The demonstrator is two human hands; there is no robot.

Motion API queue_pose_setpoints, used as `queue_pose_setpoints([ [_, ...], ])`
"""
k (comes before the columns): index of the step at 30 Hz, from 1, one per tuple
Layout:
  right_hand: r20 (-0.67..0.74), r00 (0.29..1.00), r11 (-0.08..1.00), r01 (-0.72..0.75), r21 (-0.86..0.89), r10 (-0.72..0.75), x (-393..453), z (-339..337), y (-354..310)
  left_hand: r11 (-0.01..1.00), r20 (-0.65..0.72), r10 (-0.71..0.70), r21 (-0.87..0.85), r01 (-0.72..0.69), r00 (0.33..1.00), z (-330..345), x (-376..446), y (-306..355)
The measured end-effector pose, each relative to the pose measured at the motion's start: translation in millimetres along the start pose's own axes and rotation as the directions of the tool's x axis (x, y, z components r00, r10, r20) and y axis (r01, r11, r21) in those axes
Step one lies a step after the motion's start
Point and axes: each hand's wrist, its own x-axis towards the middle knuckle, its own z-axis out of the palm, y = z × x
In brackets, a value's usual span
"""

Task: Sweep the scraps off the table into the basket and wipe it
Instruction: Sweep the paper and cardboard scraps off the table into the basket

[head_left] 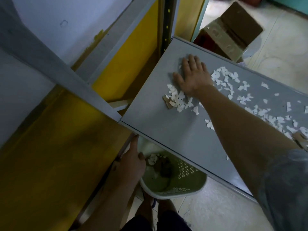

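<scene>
While the grey table [166, 130] stretched across the view, white paper scraps [233, 84] lay scattered over much of its top, with a denser heap [178, 99] just beside the right hand [191, 75]. That hand lay flat on the tabletop, fingers straight and spread, holding nothing. Below the table's near edge sat the pale green perforated basket [183, 184], a few scraps already inside. The left hand [133, 162] gripped the basket's rim, thumb hooked over it.
</scene>
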Motion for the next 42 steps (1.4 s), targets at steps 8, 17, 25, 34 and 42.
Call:
queue_pose_setpoints([
  [8,0.03,0.963,0.964,0.267,0.008,-0.267,-76.1,29.3,-19.1,0.999,0.042,-0.016,-0.03,0.018,0.999,-2.9,-0.5,2.4],
  [17,0.036,0.983,0.983,0.182,-0.016,-0.181,-13.9,11.4,-26.0,0.999,0.01,0.034,0.036,-0.034,0.999,0.0,-0.5,0.3],
  [25,-0.005,0.951,0.951,0.308,-0.015,-0.308,-113.9,59.2,-47.7,0.997,0.014,0.01,-0.072,-0.009,1.0,-0.1,5.0,-1.2],
  [34,-0.04,0.883,0.883,0.468,0.016,-0.468,-214.6,97.3,-57.5,0.999,0.019,0.031,-0.035,-0.03,0.999,9.8,0.0,1.0],
  [42,-0.065,0.969,0.966,0.243,0.086,-0.238,-187.5,71.8,-15.2,0.997,0.036,0.024,-0.067,-0.022,0.999,13.9,-2.5,3.0],
])
